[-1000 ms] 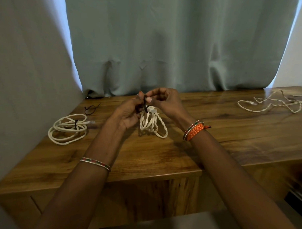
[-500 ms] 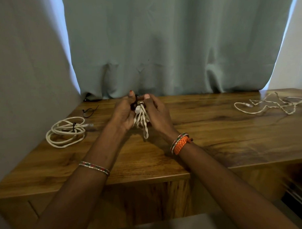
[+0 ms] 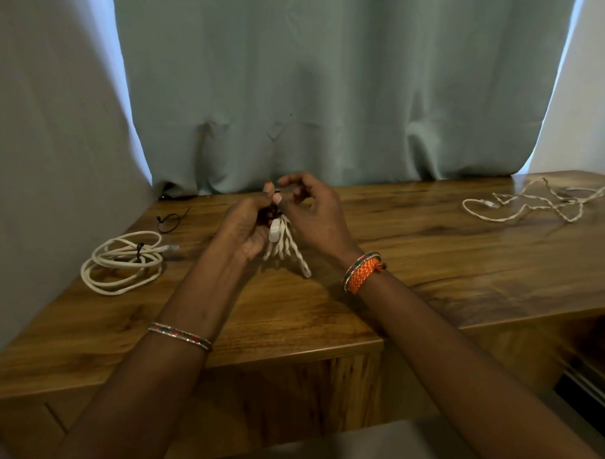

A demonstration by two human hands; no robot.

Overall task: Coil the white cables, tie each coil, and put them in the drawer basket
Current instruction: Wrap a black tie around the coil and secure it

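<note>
Wooden surface (image 3: 430, 268) before a pale curtain carries the work: the bunched white braided cable coil (image 3: 286, 249), a second ago hanging lower, is now raised upright between both hands, left hand (image 3: 246, 227) gripping it, right hand (image 3: 312, 216) fingers pinching its dark tie, so tying nears completion; a tied white coil (image 3: 121, 260) lies left, a loose white cable (image 3: 535, 206) far right.

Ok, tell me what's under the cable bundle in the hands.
Under the cable bundle lies bare wooden tabletop in its shadow. Whether its lowest loop touches the wood is unclear; both hands cover its top.
</note>
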